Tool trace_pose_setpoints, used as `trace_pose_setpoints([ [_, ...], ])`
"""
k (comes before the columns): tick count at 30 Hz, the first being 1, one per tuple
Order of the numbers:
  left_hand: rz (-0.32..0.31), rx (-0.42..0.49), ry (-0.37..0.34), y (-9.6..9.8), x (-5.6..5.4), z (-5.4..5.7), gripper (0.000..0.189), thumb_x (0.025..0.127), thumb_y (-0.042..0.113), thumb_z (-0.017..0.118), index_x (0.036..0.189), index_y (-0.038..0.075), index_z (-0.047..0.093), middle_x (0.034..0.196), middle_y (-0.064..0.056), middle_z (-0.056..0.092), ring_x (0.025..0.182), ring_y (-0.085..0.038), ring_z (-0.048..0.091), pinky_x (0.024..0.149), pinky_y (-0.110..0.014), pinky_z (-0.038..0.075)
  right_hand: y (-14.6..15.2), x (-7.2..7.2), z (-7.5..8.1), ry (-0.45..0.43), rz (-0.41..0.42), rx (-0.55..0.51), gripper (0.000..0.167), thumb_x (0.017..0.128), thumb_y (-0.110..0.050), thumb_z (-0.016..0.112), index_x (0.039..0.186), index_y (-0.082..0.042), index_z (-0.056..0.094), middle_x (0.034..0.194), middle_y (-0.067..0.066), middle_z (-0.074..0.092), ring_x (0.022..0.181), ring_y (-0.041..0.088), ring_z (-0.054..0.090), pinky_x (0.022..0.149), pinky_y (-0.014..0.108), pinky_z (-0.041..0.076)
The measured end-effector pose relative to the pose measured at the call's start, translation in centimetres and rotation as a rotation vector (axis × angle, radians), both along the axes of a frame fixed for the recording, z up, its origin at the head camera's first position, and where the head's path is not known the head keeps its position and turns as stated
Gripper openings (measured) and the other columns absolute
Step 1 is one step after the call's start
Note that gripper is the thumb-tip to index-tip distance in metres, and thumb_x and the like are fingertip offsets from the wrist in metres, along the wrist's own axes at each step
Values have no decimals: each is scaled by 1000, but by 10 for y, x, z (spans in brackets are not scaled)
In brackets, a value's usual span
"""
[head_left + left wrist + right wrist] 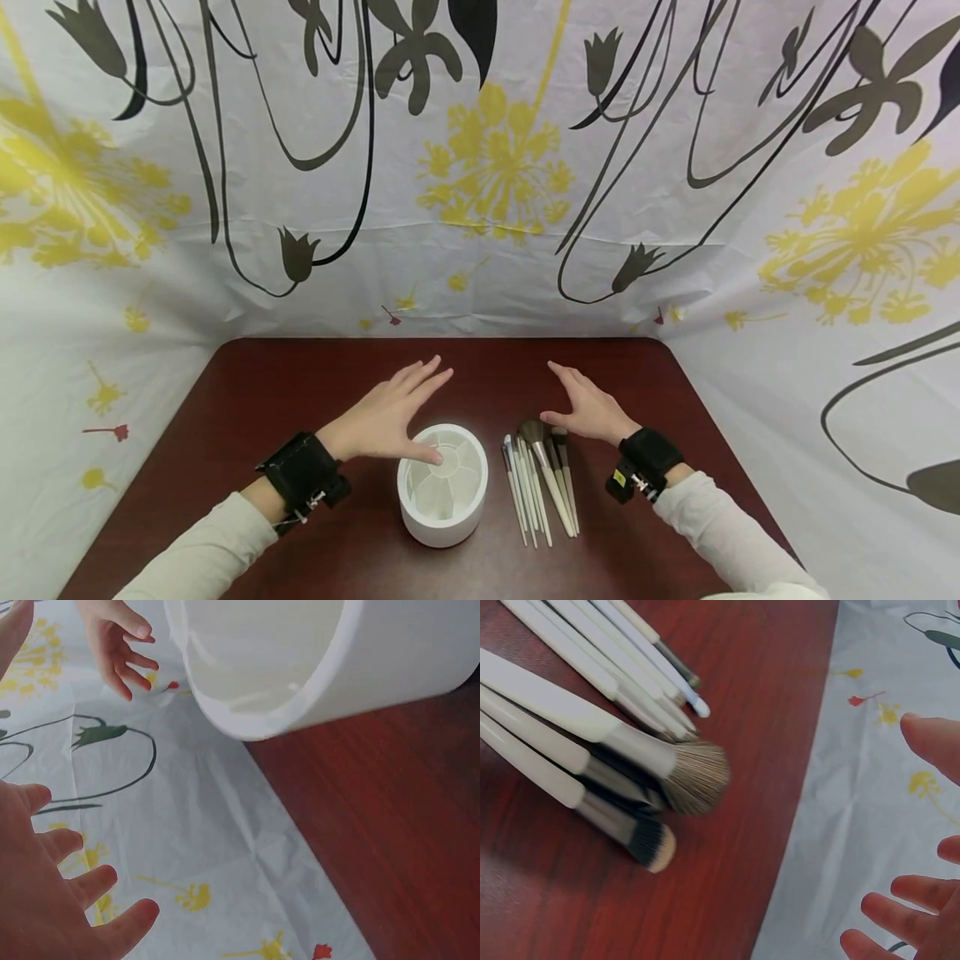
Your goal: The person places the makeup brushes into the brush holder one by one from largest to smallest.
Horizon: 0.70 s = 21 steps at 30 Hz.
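A round white holder (444, 528) with divided compartments stands upright on the table, its compartments bare in the head view. My left hand (382, 418) hovers beside and over its left rim, fingers spread and the thumb reaching across the opening. To the right of the holder lies a row of makeup brushes (542, 487) with pale handles, bristles pointing away from me. Just beyond their bristle ends my right hand (591, 408) is held with fingers extended, holding nothing. The right wrist view shows a large fluffy brush (697, 776) among slimmer ones.
The dark red-brown table (300, 392) has rounded far corners. A white cloth (495, 283) printed with yellow flowers and dark stems hangs behind it and on both sides. Black camera straps (300, 475) wrap both wrists.
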<state>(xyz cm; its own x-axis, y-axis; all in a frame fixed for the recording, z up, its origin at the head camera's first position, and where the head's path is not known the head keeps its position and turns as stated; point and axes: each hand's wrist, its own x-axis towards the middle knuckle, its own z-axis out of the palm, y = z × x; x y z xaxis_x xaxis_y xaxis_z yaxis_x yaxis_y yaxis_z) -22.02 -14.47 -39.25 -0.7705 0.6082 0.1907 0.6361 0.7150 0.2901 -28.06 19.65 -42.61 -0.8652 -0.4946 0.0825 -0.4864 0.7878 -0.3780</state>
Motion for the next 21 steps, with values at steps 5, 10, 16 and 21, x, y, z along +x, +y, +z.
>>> trace_pose_setpoints([
  [5, -13, -20, -29, 4, 4, -11, 108, 63, 70, 63, 146, 18, 18, 151, -8, 12, 134, -34, 18, 94, -58, 30, -1, 5, -10, -33, 4, 9, 81, 80, -44, 64, 143, -12, 24, 140, 18, 34, 121, 35, 41, 74, 46, 46],
  [10, -5, -16, -77, 7, 7, -18, 109, 61, 72, 62, 146, 19, 17, 151, -6, 12, 134, -35, 18, 95, -59, 28, -2, 9, -19, -50, -2, 2, 78, 80, -42, 65, 142, -12, 27, 138, 16, 36, 112, 31, 50, 68, 39, 46],
  [16, 1, -16, -71, 5, 16, -28, 111, 59, 72, 64, 145, 18, 19, 150, -8, 17, 132, -36, 22, 94, -57, 30, -2, 18, -29, -66, -10, -20, 75, 79, -37, 67, 139, -12, 31, 135, 15, 40, 102, 26, 58, 62, 32, 44],
  [21, 3, 11, -93, 4, 22, -34, 112, 57, 69, 68, 145, 20, 20, 150, -9, 17, 130, -40, 23, 93, -58, 31, -1, 25, -37, -101, -38, -32, 71, 78, -32, 69, 137, -13, 33, 134, 14, 42, 98, 23, 61, 61, 31, 45],
])
